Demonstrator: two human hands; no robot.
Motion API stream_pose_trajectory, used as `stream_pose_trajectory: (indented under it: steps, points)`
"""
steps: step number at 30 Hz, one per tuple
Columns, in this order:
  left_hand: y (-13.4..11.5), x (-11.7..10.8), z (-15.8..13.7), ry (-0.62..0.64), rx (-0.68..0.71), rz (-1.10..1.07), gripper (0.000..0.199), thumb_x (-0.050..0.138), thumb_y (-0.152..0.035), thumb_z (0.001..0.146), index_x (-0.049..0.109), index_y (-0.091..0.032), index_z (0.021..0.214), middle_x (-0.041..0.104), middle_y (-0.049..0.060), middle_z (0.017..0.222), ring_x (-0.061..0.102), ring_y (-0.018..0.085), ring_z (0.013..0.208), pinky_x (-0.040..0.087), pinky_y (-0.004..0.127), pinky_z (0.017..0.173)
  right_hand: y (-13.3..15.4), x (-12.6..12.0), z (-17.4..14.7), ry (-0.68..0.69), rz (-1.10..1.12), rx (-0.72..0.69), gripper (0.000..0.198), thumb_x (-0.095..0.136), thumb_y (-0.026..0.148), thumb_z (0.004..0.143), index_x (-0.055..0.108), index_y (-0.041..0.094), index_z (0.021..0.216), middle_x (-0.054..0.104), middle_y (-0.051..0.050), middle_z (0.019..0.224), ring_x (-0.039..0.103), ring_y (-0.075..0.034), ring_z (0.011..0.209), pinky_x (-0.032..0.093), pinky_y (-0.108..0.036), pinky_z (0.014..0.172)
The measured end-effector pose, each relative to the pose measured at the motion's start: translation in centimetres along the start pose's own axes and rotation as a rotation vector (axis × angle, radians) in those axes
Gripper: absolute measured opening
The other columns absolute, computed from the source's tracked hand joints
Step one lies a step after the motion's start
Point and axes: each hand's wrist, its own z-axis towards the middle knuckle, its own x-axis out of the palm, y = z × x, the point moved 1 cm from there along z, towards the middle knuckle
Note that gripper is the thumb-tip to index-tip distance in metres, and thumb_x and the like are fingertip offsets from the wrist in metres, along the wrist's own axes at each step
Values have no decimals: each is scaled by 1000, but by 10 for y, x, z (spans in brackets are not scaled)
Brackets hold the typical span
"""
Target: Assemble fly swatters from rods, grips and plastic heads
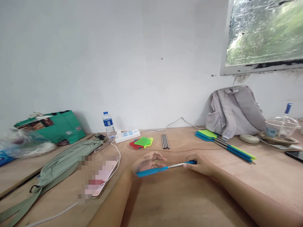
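A blue fly swatter [175,165] with a thin metal shaft is held crosswise over the table, level with my hands. My right hand [200,164] is closed around its blue right end. Its longer blue left end, slightly blurred, passes in front of my left palm. My left hand [149,160] has its fingers apart and slightly curled; whether the palm touches the swatter is unclear. Beyond the hands lie several mesh swatter heads [144,142] in red, green and yellow, and several metal rods [165,142]. Assembled fly swatters [233,149] in blue and yellow-green lie together at the right.
On the left are a green bag [68,127], a grey-green strap bag [63,160] and a pink phone-like object [104,179] with a white cable. Near the wall stand a water bottle [109,124], a power strip [127,135] and a backpack [234,110]. A plastic cup [280,127] is far right.
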Motion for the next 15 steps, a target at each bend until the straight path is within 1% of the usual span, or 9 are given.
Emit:
stream_pose_trajectory:
  steps: [2, 4, 6, 8, 9, 11, 13, 15]
  points:
    - [-5, -2, -3, -62, 85, -30, 55, 61, -57, 60, 55, -14, 95, 54, 16, 112, 51, 27, 105, 37, 37, 87, -8, -5, 1, -10, 81, 57, 46, 46, 56, 75, 43, 16, 50, 36, 4, 48, 34, -8, 47, 22, -21, 45]
    - [-8, -3, -4, -163, 143, -1, 62, 68, -56, 52, 56, -15, 96, 56, 14, 111, 49, 29, 107, 39, 37, 85, -15, -9, 1, -14, 150, 111, 51, 39, 58, 77, 38, 17, 46, 33, 5, 45, 30, -7, 44, 20, -22, 43]
    - [-9, -1, -4, -288, 128, 93, 60, 76, -44, 47, 56, -16, 97, 60, 11, 103, 55, 28, 97, 46, 36, 75, -19, -11, 1, 0, 177, 145, 54, 35, 59, 78, 34, 17, 44, 31, 5, 42, 26, -7, 41, 19, -22, 42]
    - [-8, 5, -3, -401, 52, 226, 55, 76, -36, 51, 55, -16, 98, 63, 9, 94, 61, 25, 80, 50, 34, 60, -20, -12, 1, 32, 156, 146, 55, 35, 59, 78, 35, 17, 42, 32, 5, 41, 27, -6, 40, 19, -22, 42]
    - [-8, 9, -2, -434, 8, 288, 52, 75, -34, 53, 55, -16, 98, 64, 9, 90, 62, 23, 72, 50, 33, 54, -19, -12, 0, 51, 136, 136, 55, 36, 58, 79, 37, 17, 43, 33, 4, 41, 28, -6, 40, 19, -22, 42]
    - [-7, 17, -1, -454, -51, 380, 50, 72, -35, 58, 54, -16, 100, 64, 8, 88, 61, 21, 64, 49, 31, 48, -19, -13, 0, 81, 101, 110, 53, 37, 57, 79, 43, 16, 45, 35, 4, 42, 30, -7, 41, 20, -22, 43]
    - [-7, 23, -2, -429, -82, 433, 49, 69, -35, 61, 53, -17, 104, 65, 7, 88, 61, 18, 59, 49, 30, 50, -19, -14, -1, 79, 78, 96, 51, 40, 56, 77, 46, 16, 47, 36, 4, 43, 31, -7, 42, 21, -22, 43]
    - [-6, 24, -3, -410, -83, 469, 47, 66, -37, 64, 53, -17, 105, 65, 5, 83, 60, 15, 52, 49, 30, 52, -20, -14, -1, 52, 57, 96, 49, 43, 56, 76, 46, 16, 48, 37, 4, 44, 32, -7, 43, 22, -22, 43]
